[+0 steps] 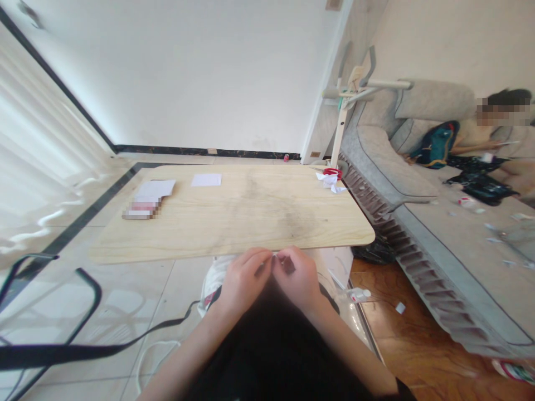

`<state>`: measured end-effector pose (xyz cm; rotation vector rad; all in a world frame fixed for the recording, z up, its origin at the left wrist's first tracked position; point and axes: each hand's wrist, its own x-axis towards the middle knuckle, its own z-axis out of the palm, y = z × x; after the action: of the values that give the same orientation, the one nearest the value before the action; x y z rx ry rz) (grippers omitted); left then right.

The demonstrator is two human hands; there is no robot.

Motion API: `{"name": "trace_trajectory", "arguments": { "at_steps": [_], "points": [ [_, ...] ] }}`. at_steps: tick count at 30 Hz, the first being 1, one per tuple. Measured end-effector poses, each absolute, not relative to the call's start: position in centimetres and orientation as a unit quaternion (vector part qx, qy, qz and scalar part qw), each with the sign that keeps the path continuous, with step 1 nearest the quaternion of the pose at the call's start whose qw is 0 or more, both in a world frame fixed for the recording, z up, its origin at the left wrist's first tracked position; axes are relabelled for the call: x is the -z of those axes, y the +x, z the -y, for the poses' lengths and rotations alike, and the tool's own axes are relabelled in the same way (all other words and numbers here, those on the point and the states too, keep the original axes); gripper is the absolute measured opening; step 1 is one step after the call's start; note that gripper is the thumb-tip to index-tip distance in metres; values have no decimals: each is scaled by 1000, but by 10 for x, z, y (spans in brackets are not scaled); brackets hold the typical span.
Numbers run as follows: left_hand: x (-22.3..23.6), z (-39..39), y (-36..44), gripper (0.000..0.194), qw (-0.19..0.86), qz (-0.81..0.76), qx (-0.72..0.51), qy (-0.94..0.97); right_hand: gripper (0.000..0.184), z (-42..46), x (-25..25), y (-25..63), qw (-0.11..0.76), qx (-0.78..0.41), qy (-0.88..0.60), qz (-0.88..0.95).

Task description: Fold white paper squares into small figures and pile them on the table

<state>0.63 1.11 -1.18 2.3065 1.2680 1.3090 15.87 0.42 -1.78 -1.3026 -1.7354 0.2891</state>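
Observation:
My left hand (247, 278) and my right hand (299, 277) meet at the near edge of the wooden table (217, 223), just in front of my dark clothing. Both hands are closed, thumbs and fingertips pinched together and touching. Whatever lies between the fingertips is hidden or too small to name. A white sheet of paper (206, 180) lies flat towards the far side of the tabletop. To its left is a stack of white paper (154, 189), partly blurred out. Folded white paper pieces (330, 181) rest beside a red object (333, 173) at the far right corner.
A grey sofa (418, 245) runs along the right, where a person (474, 131) sits beside a teal backpack (438, 146). A clear bottle (357, 294) is right of my knees. A black strap (137, 337) and dark metal frame (94, 289) stand at left.

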Motion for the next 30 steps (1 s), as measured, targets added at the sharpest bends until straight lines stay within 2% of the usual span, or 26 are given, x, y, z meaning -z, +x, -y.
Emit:
{"name": "trace_trajectory", "arguments": {
  "at_steps": [3, 8, 15, 20, 30],
  "points": [
    [12, -11, 5, 12, 112, -429, -440, 781, 3, -3, 20, 158, 454, -133, -534, 701],
    [10, -10, 5, 12, 154, -461, -442, 754, 12, -3, 20, 156, 488, -176, -513, 683],
    [2, -10, 8, 21, 354, -525, -419, 651, 10, -4, 16, 155, 543, -229, -498, 636],
    [-2, -10, 10, 22, 425, -517, -446, 595, 10, -5, 16, 157, 543, -245, -490, 636],
    [-6, -9, 9, 26, 459, -498, -470, 567, 14, -6, 16, 160, 536, -261, -447, 667]
  ]
}}
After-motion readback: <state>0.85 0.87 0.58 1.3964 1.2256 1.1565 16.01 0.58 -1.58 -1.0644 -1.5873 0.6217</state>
